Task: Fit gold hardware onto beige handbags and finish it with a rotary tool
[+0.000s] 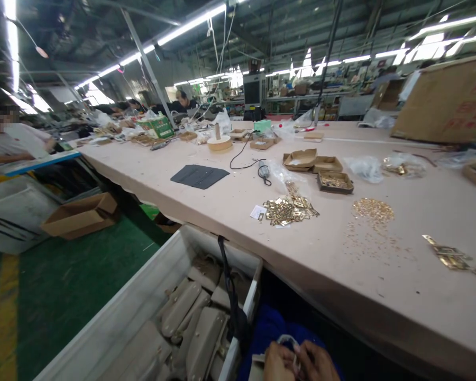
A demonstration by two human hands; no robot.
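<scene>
Beige piece with a pale looped strap, held in two bare hands below a pinkish-beige covered worktable.

The long table runs back through a workshop with white tube lights and a green floor; on it lie a heap of gold-coloured rectangular metal fittings, a scatter of tiny gold-coloured parts and a flat dark-grey sheet. A white bin of glossy beige pouch-like pieces stands beside it. Low in front, over blue cloth, the piece shows just beside the left hand, which grasps it, its strap arching between the hands; the right hand pinches the strap, fingertips partly hidden.
</scene>
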